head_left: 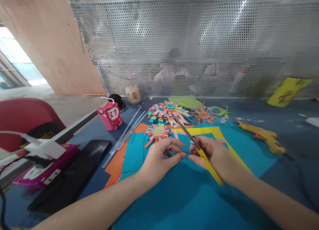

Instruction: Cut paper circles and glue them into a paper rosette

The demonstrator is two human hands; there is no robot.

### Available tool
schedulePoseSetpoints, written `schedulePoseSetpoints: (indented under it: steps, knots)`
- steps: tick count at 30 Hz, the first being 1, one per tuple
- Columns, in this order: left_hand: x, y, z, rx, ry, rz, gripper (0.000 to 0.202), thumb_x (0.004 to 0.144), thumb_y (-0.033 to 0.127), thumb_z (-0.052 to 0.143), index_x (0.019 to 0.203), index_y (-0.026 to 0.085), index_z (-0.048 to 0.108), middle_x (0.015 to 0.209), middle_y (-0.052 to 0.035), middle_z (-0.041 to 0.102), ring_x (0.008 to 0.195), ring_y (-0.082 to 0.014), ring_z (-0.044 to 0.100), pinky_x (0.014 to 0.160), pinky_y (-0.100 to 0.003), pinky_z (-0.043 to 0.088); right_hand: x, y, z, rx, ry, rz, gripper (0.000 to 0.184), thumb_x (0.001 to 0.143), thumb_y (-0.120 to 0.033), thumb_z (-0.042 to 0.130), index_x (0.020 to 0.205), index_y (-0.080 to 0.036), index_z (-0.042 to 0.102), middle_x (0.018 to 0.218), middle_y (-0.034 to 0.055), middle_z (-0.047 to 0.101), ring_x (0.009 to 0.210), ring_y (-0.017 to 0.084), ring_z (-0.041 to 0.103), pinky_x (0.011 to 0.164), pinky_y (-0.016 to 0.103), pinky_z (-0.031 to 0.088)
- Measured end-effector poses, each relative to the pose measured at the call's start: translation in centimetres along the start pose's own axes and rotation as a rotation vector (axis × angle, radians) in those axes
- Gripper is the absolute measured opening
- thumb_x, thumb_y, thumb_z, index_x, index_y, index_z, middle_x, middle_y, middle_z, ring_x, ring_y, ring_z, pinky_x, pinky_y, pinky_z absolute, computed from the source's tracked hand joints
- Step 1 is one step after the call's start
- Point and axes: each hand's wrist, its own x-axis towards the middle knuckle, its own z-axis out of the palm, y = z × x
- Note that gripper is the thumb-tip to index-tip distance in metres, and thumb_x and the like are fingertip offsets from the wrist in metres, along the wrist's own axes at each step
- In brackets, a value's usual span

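Observation:
My right hand [215, 153] grips a pair of scissors [208, 165] with yellow handles, the blades pointing up and to the left. My left hand [163, 157] is beside it with fingers curled, thumb and fingertips drawn together near my right fingertips. Anything between them is too small to make out. Below both hands lie large blue paper sheets [184, 196]. A fringed paper flower [159, 132] in pink, orange and green lies just beyond my left hand. Farther back is a cluster of similar paper flowers [165, 110].
Coloured paper scraps [204, 114] and a yellow glue gun [264, 135] lie to the right. Leftward are clear glue sticks [124, 137], a red drink box [110, 115], a black phone [72, 173] and a purple power strip [45, 172]. A perforated metal screen [189, 34] stands behind.

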Motion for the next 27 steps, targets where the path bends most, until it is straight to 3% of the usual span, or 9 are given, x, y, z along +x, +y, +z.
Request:
schedulePoseSetpoints:
  steps: [4,7,9,12,15,18,21,25,27]
  knots:
    - [-0.4,0.1,-0.4,0.383,-0.081,0.137,0.053,0.079,0.041,0.058,0.122,0.015,0.043,0.114,-0.0141,0.062,0.108,-0.0250,0.055,0.089,-0.041,0.043,0.9,0.2,-0.8,0.165,-0.027,0.076,0.026,0.053,-0.022,0.073,0.066,-0.017,0.051,0.054,-0.0057,0.053,0.048,0.009,0.050,0.047,0.018,0.039]
    - [-1.0,0.2,-0.4,0.684,-0.278,0.212,0.082,0.077,0.053,0.054,0.139,0.013,0.020,0.143,-0.0200,0.035,0.133,-0.0326,0.029,0.105,-0.058,0.022,1.9,1.1,-1.6,0.447,-0.045,0.160,0.028,0.055,-0.018,0.073,0.073,-0.018,0.051,0.053,-0.0067,0.054,0.044,0.010,0.054,0.046,0.019,0.043]
    - [-1.3,0.4,-0.1,0.799,-0.400,0.208,0.092,0.077,0.060,0.049,0.143,0.011,0.008,0.147,-0.0208,0.024,0.136,-0.0341,0.020,0.105,-0.063,0.011,2.9,2.0,-2.2,0.544,-0.024,0.157,0.029,0.057,-0.020,0.072,0.077,-0.019,0.050,0.061,-0.0061,0.057,0.054,0.012,0.060,0.057,0.023,0.051]
    - [-1.3,0.8,0.2,0.895,-0.500,0.170,0.098,0.077,0.063,0.045,0.143,0.006,0.000,0.147,-0.0222,0.021,0.136,-0.0343,0.019,0.106,-0.063,0.011,4.3,3.3,-3.1,0.658,-0.069,0.186,0.033,0.056,-0.014,0.071,0.081,-0.019,0.050,0.067,-0.0042,0.059,0.059,0.016,0.064,0.066,0.032,0.055]
    - [-1.1,1.2,0.3,0.941,-0.562,0.178,0.090,0.080,0.057,0.045,0.143,0.005,0.007,0.147,-0.0219,0.021,0.136,-0.0349,0.021,0.106,-0.060,0.019,5.3,4.0,-3.7,0.725,-0.128,0.251,0.024,0.061,-0.009,0.067,0.076,-0.017,0.050,0.066,-0.0011,0.060,0.065,0.020,0.067,0.069,0.038,0.056]
    - [-1.4,1.8,0.6,0.940,-0.605,0.202,0.075,0.086,0.045,0.041,0.144,0.008,0.011,0.147,-0.0192,0.023,0.136,-0.0333,0.021,0.106,-0.058,0.023,5.6,4.0,-4.0,0.768,-0.141,0.312,0.015,0.071,-0.007,0.062,0.072,-0.014,0.050,0.065,0.0009,0.060,0.069,0.020,0.067,0.069,0.036,0.056]
    - [-2.3,2.4,1.2,0.921,-0.653,0.230,0.068,0.089,0.036,0.038,0.145,0.013,0.007,0.147,-0.0157,0.024,0.136,-0.0298,0.023,0.107,-0.054,0.026,5.7,3.6,-4.0,0.795,-0.130,0.369,0.007,0.083,-0.015,0.059,0.079,-0.011,0.054,0.074,0.0020,0.062,0.071,0.015,0.064,0.066,0.031,0.055]
    - [-2.5,2.8,2.1,0.915,-0.802,0.324,0.085,0.082,0.048,0.047,0.145,0.015,0.000,0.148,-0.0165,0.017,0.136,-0.0307,0.019,0.109,-0.055,0.019,6.0,3.8,-3.9,0.850,-0.116,0.393,0.021,0.090,-0.028,0.053,0.102,-0.011,0.057,0.095,0.0046,0.060,0.079,0.013,0.060,0.068,0.030,0.053]
    - [-1.9,2.8,2.4,0.931,-0.792,0.354,0.093,0.080,0.057,0.046,0.144,0.012,-0.004,0.149,-0.0197,0.014,0.137,-0.0317,0.016,0.110,-0.056,0.013,6.3,4.2,-3.9,0.877,-0.117,0.404,0.023,0.090,-0.028,0.053,0.107,-0.012,0.055,0.101,0.0058,0.059,0.083,0.015,0.060,0.070,0.031,0.053]
